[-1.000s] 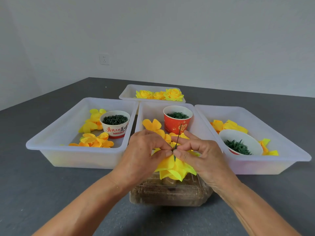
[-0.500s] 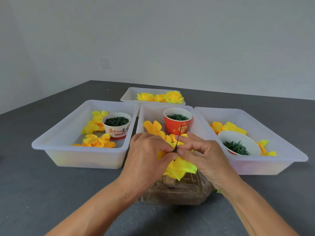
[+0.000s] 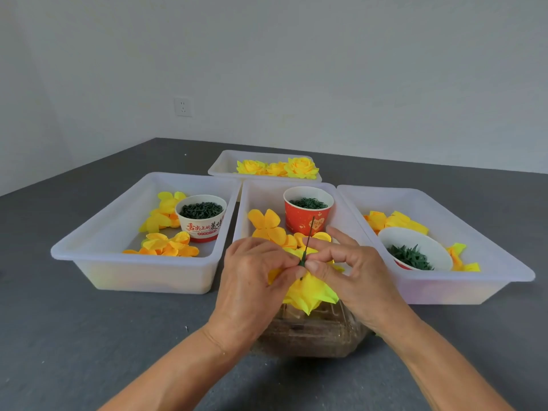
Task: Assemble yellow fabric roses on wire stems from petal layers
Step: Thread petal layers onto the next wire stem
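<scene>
Since a second ago both hands have barely shifted; the left hand (image 3: 252, 280) still pinches the yellow petal layers (image 3: 308, 295) while the right hand (image 3: 347, 268) grips the wire stem (image 3: 308, 241), just in front of the red cup (image 3: 308, 216). Seating probably continues. Fingers hide the stem's lower end.

Soft even daylight, wide-angle edge distortion
</scene>
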